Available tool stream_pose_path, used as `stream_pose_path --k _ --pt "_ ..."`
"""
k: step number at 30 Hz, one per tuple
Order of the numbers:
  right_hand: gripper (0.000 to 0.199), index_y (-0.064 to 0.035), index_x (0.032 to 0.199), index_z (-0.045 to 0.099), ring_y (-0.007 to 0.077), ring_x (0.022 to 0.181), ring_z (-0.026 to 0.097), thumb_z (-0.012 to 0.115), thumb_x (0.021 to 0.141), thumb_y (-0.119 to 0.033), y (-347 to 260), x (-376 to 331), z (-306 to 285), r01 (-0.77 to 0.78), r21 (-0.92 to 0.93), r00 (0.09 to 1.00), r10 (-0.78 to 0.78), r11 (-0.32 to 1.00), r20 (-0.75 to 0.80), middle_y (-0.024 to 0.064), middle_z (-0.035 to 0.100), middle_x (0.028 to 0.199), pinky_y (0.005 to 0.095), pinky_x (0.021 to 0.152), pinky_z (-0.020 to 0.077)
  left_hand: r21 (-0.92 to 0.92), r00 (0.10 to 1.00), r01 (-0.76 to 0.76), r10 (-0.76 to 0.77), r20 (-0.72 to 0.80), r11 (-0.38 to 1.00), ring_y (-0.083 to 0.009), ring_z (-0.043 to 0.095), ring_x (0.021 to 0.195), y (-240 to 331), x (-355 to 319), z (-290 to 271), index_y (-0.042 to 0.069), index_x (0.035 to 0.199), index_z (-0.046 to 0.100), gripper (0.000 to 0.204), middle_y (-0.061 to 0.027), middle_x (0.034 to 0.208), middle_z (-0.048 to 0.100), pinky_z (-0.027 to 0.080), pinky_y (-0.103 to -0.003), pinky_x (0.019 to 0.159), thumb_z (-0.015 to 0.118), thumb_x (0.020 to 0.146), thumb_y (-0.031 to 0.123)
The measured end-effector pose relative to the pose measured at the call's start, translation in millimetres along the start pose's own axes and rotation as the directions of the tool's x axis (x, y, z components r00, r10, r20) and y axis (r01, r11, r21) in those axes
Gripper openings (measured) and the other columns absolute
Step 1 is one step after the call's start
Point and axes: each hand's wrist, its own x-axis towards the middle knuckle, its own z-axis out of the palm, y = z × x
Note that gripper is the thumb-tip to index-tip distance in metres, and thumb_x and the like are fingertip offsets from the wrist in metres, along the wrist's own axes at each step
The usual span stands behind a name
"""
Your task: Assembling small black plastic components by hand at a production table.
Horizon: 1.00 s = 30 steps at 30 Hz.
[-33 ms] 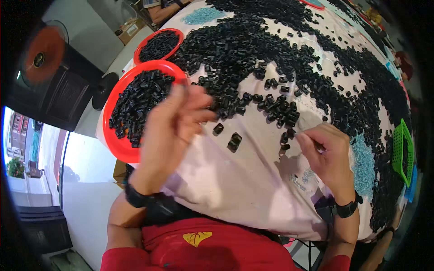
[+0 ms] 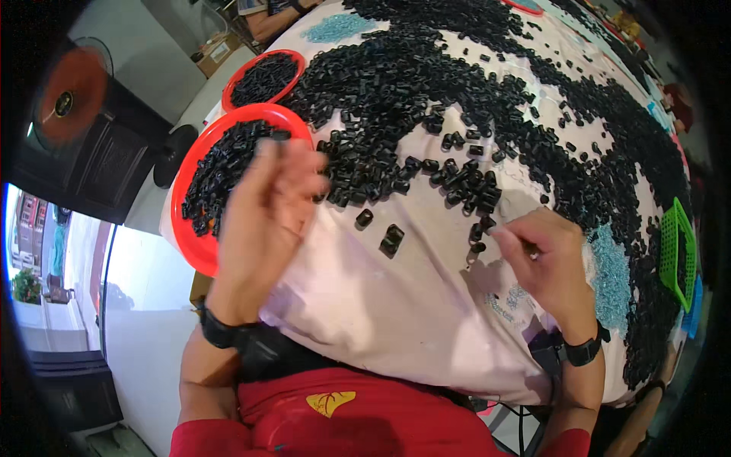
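My left hand [image 2: 276, 199] is over the right side of a red basin [image 2: 196, 255], fingers stretched out and slightly blurred. Black plastic pieces [image 2: 225, 167], small and tube-like, fill the basin; one lies close by the fingertips, and I cannot tell whether they touch it. My right hand [image 2: 550, 259] rests low on the cloth, thumb and forefinger pinched together. Its fingertips are beside a short row of black pieces [image 2: 478, 236]; what the pinch holds, if anything, is hidden. Two loose pieces, a small one [image 2: 364, 219] and a larger one [image 2: 391, 241], lie between my hands.
Large heaps of black pieces [image 2: 365, 84] cover the pale tablecloth [image 2: 365, 305]. A second red basin [image 2: 302, 67] stands behind the first. Clear bluish bits are piled by my right wrist [image 2: 611, 274] and far left [image 2: 339, 28]. A green basket [image 2: 675, 255] is at right; a fan [image 2: 72, 95] stands left.
My left hand has shifted left, further over the red basin. My right hand has stayed almost in place, still pinched near the row of pieces.
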Motion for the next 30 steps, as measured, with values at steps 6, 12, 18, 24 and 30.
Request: stream_pose_path --k 6,12,18,24,30 --pt "0.009 -0.0015 0.092 0.072 0.0306 0.071 0.063 0.075 0.084 -0.005 -6 7 17 0.139 0.088 0.985 -0.128 0.986 -0.12 0.0117 0.067 0.074 0.0384 0.067 0.051 -0.21 0.99 -0.063 0.035 -0.135 0.976 -0.0155 0.072 0.076 30 3 -15 -0.005 0.117 0.063 0.04 -0.0125 0.095 0.073 0.061 -0.019 0.064 0.054 0.108 0.033" --pt "0.011 -0.0001 0.095 0.073 0.0334 0.073 0.063 0.071 0.085 -0.002 14 0 -1 0.004 -0.019 0.996 -0.002 1.0 0.092 0.0138 0.067 0.077 0.0405 0.068 0.0507 0.882 0.917 0.142 -0.394 0.054 0.45 -0.0093 0.069 0.075 9 -17 25 0.001 0.112 0.067 0.025 -0.0059 0.094 0.073 0.051 -0.02 0.055 0.062 0.104 0.023" --pt "0.011 -0.001 0.093 0.074 0.0329 0.071 0.064 0.072 0.082 -0.004 18 1 -12 0.033 -0.09 0.996 -0.026 0.995 0.087 0.0138 0.067 0.075 0.0409 0.067 0.0511 0.814 0.887 -0.084 -0.33 0.324 0.574 -0.0119 0.07 0.098 -41 -13 36 0.0 0.143 0.056 0.041 -0.0097 0.126 0.068 0.055 -0.025 0.075 0.059 0.106 0.018" --pt "0.016 -0.0042 0.091 0.074 0.0281 0.069 0.066 0.078 0.075 -0.006 11 1 -28 -0.137 -0.079 0.894 0.158 0.987 0.42 0.0101 0.068 0.075 0.0381 0.065 0.0512 0.877 0.887 -0.236 -0.275 0.37 0.419 -0.0077 0.064 0.097 -42 -4 55 0.002 0.138 0.06 0.036 -0.003 0.118 0.067 0.05 -0.022 0.075 0.058 0.106 0.016" --pt "0.012 -0.0049 0.089 0.073 0.0329 0.076 0.068 0.072 0.077 -0.009 12 3 -20 -0.057 -0.079 0.915 0.084 0.995 0.394 0.0129 0.07 0.076 0.042 0.068 0.0538 0.692 0.679 -0.698 -0.138 0.721 0.184 -0.0263 0.061 0.118 -75 15 70 0.007 0.139 0.06 0.042 -0.0151 0.134 0.061 0.052 -0.037 0.094 0.062 0.1 0.019"
